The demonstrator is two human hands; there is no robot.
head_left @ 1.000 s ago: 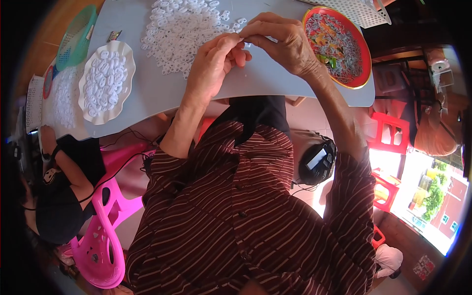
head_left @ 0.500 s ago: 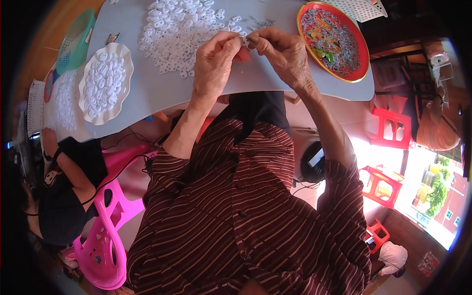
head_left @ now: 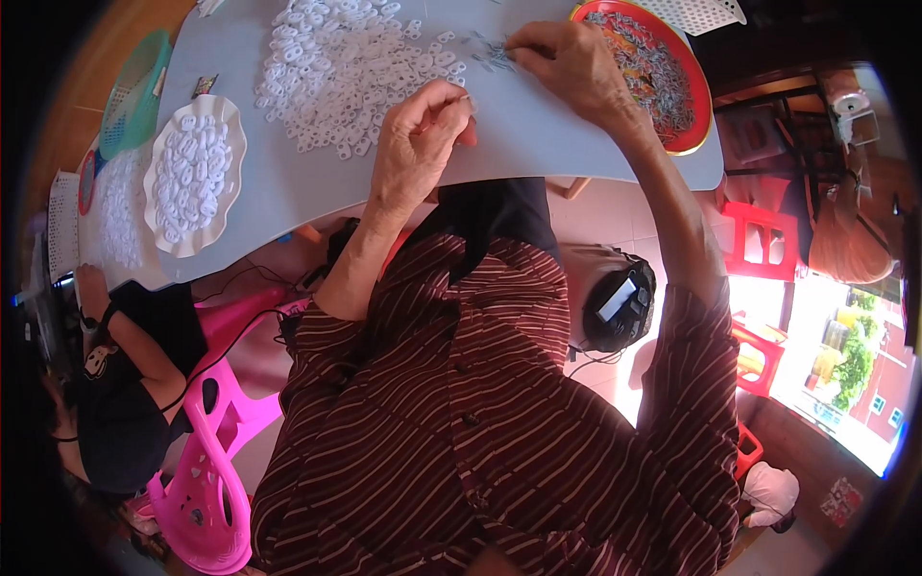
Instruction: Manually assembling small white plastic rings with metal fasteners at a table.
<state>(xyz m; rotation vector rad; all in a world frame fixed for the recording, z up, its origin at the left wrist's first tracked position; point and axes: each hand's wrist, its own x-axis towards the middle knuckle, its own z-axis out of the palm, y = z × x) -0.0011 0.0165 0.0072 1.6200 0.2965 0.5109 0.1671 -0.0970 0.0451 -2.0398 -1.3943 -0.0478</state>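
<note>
My left hand [head_left: 423, 134] is raised near the table's front edge. Its thumb and forefinger pinch a small white plastic piece [head_left: 468, 99], mostly covered by the fingertips. Further forward and to the right, my right hand [head_left: 576, 69] reaches down with fingers drawn together at a small scatter of thin grey pins [head_left: 490, 53]. Whatever lies between those fingertips is too small to make out. Beside my left hand spreads a large heap of white plastic pieces [head_left: 327, 82], oval with holes.
A red round tray [head_left: 701, 106] of grey pins stands right of my right hand. At left are a scalloped white dish [head_left: 233, 178] of white pieces, a green basket [head_left: 144, 72] and another white pile [head_left: 120, 206]. Another person's arm [head_left: 144, 350] rests by the table's left edge.
My hands have parted. My right hand has moved forward and right, down to the scattered pins; my left hand has come slightly back, still pinching a white piece.
</note>
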